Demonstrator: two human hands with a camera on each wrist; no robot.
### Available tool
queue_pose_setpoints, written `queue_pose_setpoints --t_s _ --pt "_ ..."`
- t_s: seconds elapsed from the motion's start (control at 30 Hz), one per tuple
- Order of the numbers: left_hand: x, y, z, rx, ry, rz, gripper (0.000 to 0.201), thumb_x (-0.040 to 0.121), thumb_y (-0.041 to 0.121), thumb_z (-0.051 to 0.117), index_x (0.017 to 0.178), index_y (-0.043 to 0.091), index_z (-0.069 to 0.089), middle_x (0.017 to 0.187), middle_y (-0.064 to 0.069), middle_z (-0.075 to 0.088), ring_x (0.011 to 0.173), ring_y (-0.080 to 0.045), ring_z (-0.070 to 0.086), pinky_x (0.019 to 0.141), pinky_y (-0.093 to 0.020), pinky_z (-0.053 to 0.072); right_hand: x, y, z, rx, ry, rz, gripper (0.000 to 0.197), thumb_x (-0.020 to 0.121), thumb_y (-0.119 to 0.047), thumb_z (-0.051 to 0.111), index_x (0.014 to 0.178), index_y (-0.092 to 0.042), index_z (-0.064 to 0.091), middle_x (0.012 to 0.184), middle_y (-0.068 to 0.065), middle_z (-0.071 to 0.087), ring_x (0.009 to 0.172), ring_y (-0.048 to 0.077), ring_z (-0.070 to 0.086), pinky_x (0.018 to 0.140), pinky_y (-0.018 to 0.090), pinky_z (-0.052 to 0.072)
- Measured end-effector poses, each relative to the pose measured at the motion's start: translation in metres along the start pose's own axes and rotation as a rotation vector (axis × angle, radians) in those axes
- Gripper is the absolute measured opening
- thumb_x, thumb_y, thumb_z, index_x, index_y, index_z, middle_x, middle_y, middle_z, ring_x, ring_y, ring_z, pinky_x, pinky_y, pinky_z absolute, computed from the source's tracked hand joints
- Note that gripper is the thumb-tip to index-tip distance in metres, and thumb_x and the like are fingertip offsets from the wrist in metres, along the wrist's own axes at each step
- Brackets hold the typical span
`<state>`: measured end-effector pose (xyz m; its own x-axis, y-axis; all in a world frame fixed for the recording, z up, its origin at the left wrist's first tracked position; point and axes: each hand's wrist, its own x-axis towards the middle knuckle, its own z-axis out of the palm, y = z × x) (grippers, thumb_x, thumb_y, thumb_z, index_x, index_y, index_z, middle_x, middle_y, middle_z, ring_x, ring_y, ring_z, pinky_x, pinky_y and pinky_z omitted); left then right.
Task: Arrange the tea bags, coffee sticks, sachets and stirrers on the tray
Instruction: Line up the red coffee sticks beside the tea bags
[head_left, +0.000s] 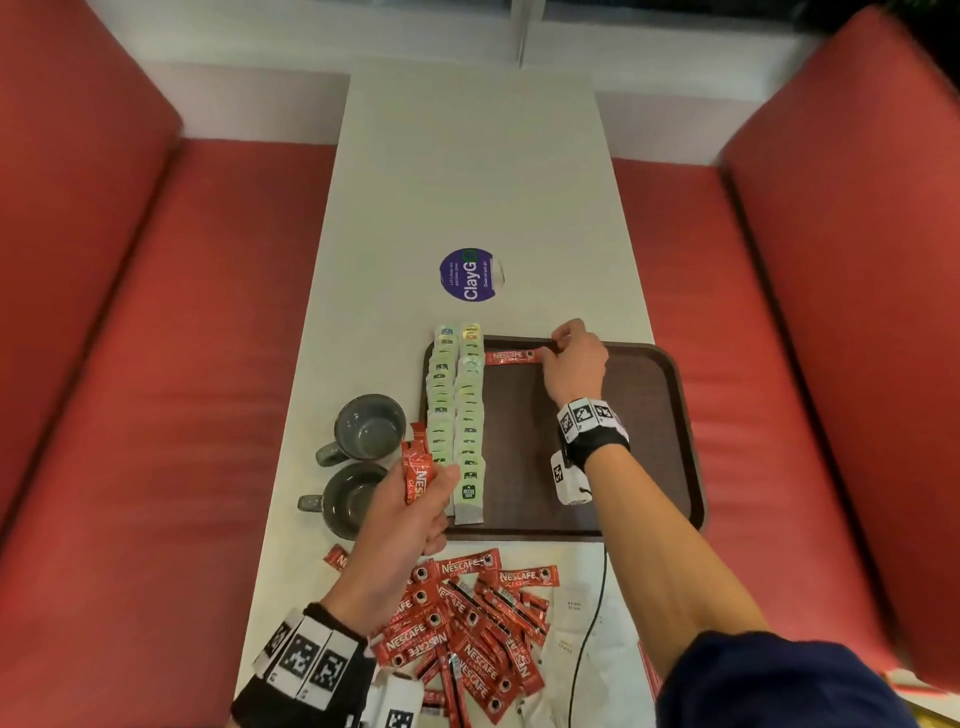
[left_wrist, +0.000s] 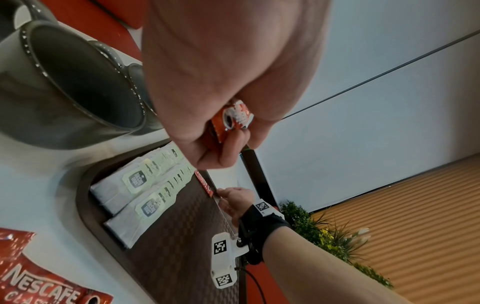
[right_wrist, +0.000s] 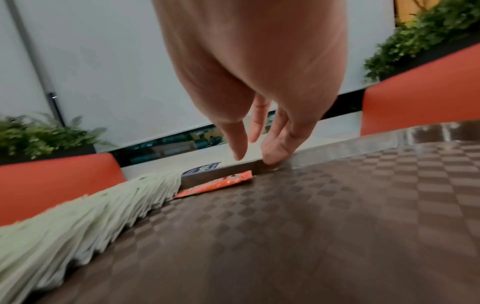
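My right hand (head_left: 574, 364) sits at the tray's (head_left: 675, 415) top edge in the head view, fingers (right_wrist: 240, 142) loosely spread by the end of one Nescafé coffee stick (head_left: 511, 356) lying flat beside the tea bag rows (head_left: 457, 415). My left hand (head_left: 410, 519) pinches a bundle of sticks (head_left: 415, 467). They look light, thin and slippery; best pinched at the ends.

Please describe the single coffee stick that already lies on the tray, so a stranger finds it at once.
Look at the brown tray on the white table. Along its far rim, right of the tea bag rows, lies one red coffee stick. It is the only red stick on the tray; the others are off it.
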<state>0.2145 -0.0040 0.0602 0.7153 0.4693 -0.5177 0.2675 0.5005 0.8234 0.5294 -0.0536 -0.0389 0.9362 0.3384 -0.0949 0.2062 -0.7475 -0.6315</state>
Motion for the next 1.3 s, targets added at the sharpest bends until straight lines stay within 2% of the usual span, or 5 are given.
queue_pose_setpoints --t_s 0.2,0.37,0.87,1.1,1.3 --pt "-0.006 -0.004 -0.002 0.006 0.009 -0.003 0.011 0.105 0.033 0.066 0.115 0.027 0.065 0.073 0.006 0.048 0.064 -0.011 0.038 0.059 -0.027 0.036 -0.024 -0.011 0.022 -0.199 -0.137 -0.295 0.017 0.104 -0.013 0.066 0.117 -0.01 0.076 0.117 0.013 0.066 0.107 0.033 0.065 0.088 0.038 0.052" --pt "-0.01 -0.008 -0.006 0.018 0.024 -0.018 0.023 0.105 0.033 0.066 0.126 0.024 0.065 0.074 0.008 0.05 0.065 -0.009 0.04 0.059 -0.025 0.04 -0.029 -0.012 0.033 -0.262 -0.205 -0.259 0.028 0.105 -0.012 0.061 0.128 -0.01 0.078 0.131 0.016 0.065 0.122 0.037 0.062 0.102 0.044 0.054" --pt "-0.011 -0.004 -0.013 0.01 0.006 -0.025 0.02 0.107 0.03 0.065 0.125 0.022 0.063 0.074 0.004 0.048 0.065 -0.012 0.038 0.06 -0.028 0.037 -0.031 -0.024 0.034 -0.292 -0.222 -0.276 0.031 0.105 -0.011 0.062 0.134 -0.012 0.076 0.133 0.013 0.064 0.127 0.035 0.057 0.103 0.046 0.055" --pt "-0.011 0.012 -0.011 -0.199 -0.119 -0.096 0.018 0.111 0.014 0.046 0.125 0.008 0.054 0.084 -0.006 0.054 0.068 -0.013 0.048 0.063 -0.03 0.04 -0.071 -0.055 -0.015 0.056 -0.131 -0.236 0.019 0.104 -0.03 0.071 0.118 -0.02 0.079 0.11 -0.003 0.079 0.098 0.013 0.073 0.091 0.033 0.058" --pt "-0.016 0.02 -0.008 -0.181 -0.181 -0.076 0.029 0.115 0.022 0.046 0.141 0.017 0.059 0.092 -0.006 0.061 0.077 -0.015 0.058 0.071 -0.032 0.051 -0.17 -0.085 -0.088 0.355 -0.438 -0.162 0.028 0.107 -0.052 0.063 0.101 -0.029 0.078 0.09 -0.01 0.08 0.082 0.006 0.077 0.077 0.024 0.061"
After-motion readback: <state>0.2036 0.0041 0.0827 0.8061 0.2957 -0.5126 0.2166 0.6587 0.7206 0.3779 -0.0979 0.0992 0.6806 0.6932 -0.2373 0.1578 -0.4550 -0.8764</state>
